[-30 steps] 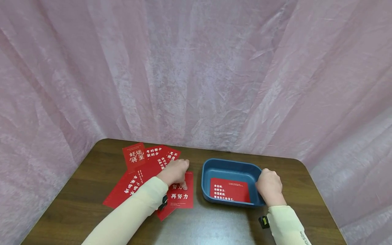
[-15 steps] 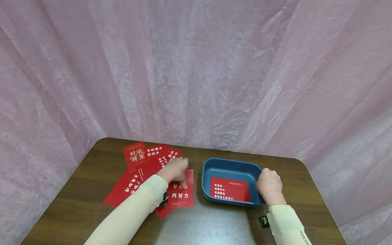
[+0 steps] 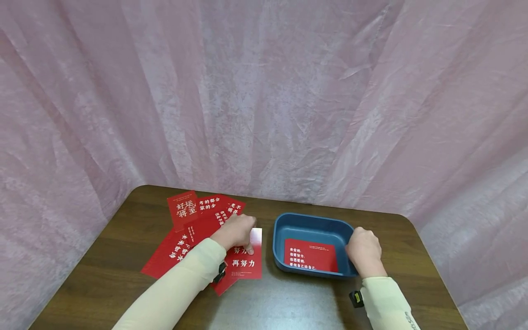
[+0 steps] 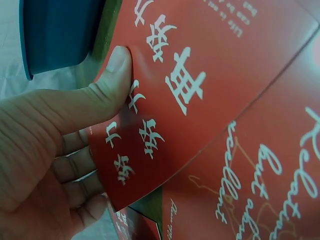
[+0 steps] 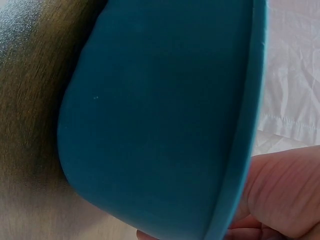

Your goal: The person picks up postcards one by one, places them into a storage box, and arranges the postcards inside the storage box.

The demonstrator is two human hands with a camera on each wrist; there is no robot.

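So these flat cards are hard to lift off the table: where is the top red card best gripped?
At the far corner nearest the blue plastic tray. The top red paper card lies flat, but that corner lifts there, so the left hand comes from above, thumb on the face, fingers underneath.

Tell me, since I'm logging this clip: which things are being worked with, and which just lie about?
In use:
left hand pinching the top card
right hand gripping the blue tray
card in the tray

Lying about:
spread cards
table
pink curtain
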